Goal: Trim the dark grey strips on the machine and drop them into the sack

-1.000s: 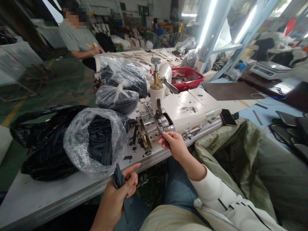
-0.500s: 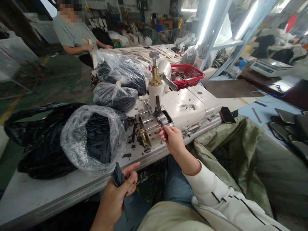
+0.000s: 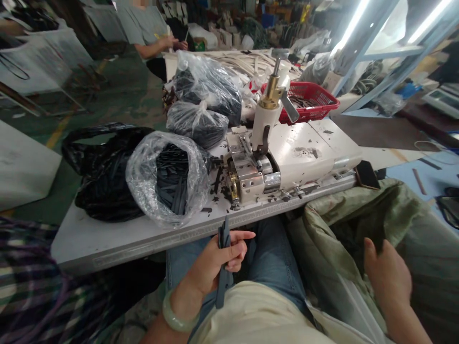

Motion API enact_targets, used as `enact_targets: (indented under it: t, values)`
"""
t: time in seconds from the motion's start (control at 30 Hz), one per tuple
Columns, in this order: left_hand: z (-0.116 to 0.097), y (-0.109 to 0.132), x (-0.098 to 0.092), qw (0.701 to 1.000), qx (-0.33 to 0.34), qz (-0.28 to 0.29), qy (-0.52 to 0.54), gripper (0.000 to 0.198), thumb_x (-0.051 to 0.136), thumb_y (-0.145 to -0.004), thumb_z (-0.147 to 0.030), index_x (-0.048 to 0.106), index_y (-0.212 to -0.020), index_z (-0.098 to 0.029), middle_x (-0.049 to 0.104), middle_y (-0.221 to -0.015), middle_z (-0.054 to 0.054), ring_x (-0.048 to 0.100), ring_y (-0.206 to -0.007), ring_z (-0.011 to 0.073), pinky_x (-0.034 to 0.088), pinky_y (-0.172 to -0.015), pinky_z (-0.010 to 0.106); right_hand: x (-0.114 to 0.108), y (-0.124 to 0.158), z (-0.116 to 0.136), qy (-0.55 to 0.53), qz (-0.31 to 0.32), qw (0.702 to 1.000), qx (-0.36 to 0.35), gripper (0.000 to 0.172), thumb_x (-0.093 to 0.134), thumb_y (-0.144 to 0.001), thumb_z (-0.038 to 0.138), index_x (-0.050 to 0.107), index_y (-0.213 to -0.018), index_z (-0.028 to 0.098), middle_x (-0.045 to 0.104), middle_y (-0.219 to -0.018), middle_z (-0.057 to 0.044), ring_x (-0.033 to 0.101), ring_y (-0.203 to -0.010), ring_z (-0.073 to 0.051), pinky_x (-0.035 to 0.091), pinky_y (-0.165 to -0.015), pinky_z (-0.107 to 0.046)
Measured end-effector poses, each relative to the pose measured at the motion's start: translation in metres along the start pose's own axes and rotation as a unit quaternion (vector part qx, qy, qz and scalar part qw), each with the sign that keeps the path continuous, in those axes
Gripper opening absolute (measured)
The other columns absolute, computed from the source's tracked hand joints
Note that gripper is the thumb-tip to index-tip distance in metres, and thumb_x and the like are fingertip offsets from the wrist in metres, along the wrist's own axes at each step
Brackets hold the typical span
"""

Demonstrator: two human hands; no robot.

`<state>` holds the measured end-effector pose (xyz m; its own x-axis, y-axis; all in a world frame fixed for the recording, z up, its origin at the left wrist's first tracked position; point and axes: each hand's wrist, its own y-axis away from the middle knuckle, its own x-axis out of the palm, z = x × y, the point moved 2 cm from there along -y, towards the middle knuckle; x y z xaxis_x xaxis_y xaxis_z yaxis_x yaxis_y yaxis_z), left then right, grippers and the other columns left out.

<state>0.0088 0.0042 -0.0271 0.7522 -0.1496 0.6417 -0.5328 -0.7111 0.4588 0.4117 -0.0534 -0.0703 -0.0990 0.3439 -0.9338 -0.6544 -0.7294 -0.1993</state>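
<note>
While strips (image 3: 223,284) are clasped in the left grip (image 3: 215,258) above the lap (image 3: 274,258), some could be shed if pinched too loosely; whether the right grip (image 3: 389,274), at the sack (image 3: 330,210), is closed cannot be told.

A smooth, round, pale green bangle (image 3: 171,319) sits on the left wrist (image 3: 185,305) at seven o'clock. The soft top (image 3: 251,317) at six is cream. The jeans (image 3: 270,255) are blue.
</note>
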Motion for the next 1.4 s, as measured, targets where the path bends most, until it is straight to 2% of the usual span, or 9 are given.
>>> enact_targets:
  t: [0.1,0.27,0.37,0.5,0.63,0.9,1.1,1.27,1.4]
  values:
    - [0.009,-0.006,0.011,0.998,-0.034,0.050,0.021,0.033,0.077,-0.073,-0.024,0.070,-0.103,-0.012,0.048,-0.065,-0.001,0.030,-0.047,0.0014,0.018,-0.044,0.018,-0.004,0.024,0.054,-0.175,0.123,0.975,-0.060,0.042,0.053,-0.082,0.047,0.072,-0.100,0.014,0.073,-0.091,-0.018,0.068,-0.083,-0.035,0.051,-0.073,-0.046]
    - [0.023,-0.003,0.021,0.997,-0.045,0.044,0.033,0.044,0.076,-0.068,-0.052,0.062,-0.075,-0.011,0.047,-0.062,-0.001,0.033,-0.048,0.0025,0.020,-0.043,0.016,-0.018,0.086,0.203,-0.459,0.350,0.749,-0.325,0.019,0.060,-0.086,0.029,0.070,-0.102,0.023,0.069,-0.088,-0.007,0.063,-0.078,-0.020,0.051,-0.070,-0.032]
    - [0.025,0.006,0.018,0.996,-0.041,-0.012,0.073,0.059,0.058,-0.067,-0.074,0.055,-0.073,-0.015,0.040,-0.057,-0.005,0.029,-0.044,0.0028,0.020,-0.041,0.014,-0.024,0.107,0.240,-0.479,0.378,0.673,-0.418,0.023,0.067,-0.082,0.021,0.066,-0.105,0.022,0.064,-0.094,-0.006,0.059,-0.082,-0.018,0.049,-0.072,-0.030]
    - [0.025,0.014,0.012,0.993,-0.067,-0.047,0.085,0.068,0.038,-0.068,-0.084,0.049,-0.068,-0.016,0.035,-0.052,-0.008,0.021,-0.040,0.0014,0.015,-0.037,0.012,-0.016,0.113,0.246,-0.463,0.401,0.675,-0.411,0.019,0.069,-0.078,0.018,0.061,-0.095,0.020,0.061,-0.089,-0.004,0.056,-0.081,-0.017,0.046,-0.072,-0.030]
    - [0.026,0.010,0.013,0.996,-0.059,-0.028,0.053,0.064,0.041,-0.071,-0.081,0.046,-0.068,-0.017,0.036,-0.052,-0.007,0.025,-0.038,0.0015,0.018,-0.036,0.013,-0.011,0.113,0.240,-0.448,0.422,0.683,-0.394,0.005,0.066,-0.081,0.018,0.063,-0.084,0.021,0.062,-0.082,-0.003,0.055,-0.080,-0.018,0.043,-0.073,-0.031]
    - [0.015,0.010,0.003,0.998,-0.018,-0.032,-0.047,0.037,0.072,-0.074,-0.048,0.057,-0.078,-0.015,0.040,-0.051,-0.007,0.033,-0.039,0.0043,0.022,-0.036,0.016,-0.007,0.093,0.229,-0.565,0.544,0.598,-0.167,0.021,0.073,-0.076,0.037,0.064,-0.075,0.018,0.058,-0.069,0.000,0.050,-0.064,-0.013,0.039,-0.061,-0.026]
    - [0.011,0.025,-0.006,0.992,-0.005,-0.078,-0.100,0.038,0.084,-0.056,-0.039,0.059,-0.072,-0.015,0.044,-0.043,-0.008,0.026,-0.033,0.0020,0.019,-0.033,0.016,0.001,0.085,0.245,-0.586,0.579,0.556,-0.111,0.023,0.080,-0.069,0.035,0.068,-0.074,0.016,0.057,-0.065,0.002,0.047,-0.059,-0.010,0.037,-0.058,-0.022]
    - [0.006,0.027,-0.006,0.985,0.042,-0.148,-0.084,0.037,0.083,-0.056,-0.036,0.053,-0.068,-0.018,0.038,-0.037,-0.011,0.024,-0.032,0.0018,0.018,-0.034,0.015,0.011,0.108,0.249,-0.639,0.559,0.528,-0.004,0.031,0.066,-0.081,0.048,0.072,-0.092,0.020,0.066,-0.077,-0.002,0.058,-0.069,-0.011,0.047,-0.065,-0.023]
    - [0.000,0.025,-0.008,0.977,0.075,-0.180,-0.087,0.036,0.080,-0.060,-0.037,0.050,-0.067,-0.019,0.039,-0.038,-0.010,0.026,-0.033,0.0023,0.018,-0.035,0.015,0.017,0.137,0.246,-0.625,0.573,0.530,-0.031,0.029,0.070,-0.078,0.047,0.075,-0.090,0.020,0.064,-0.080,-0.003,0.057,-0.067,-0.013,0.049,-0.057,-0.022]
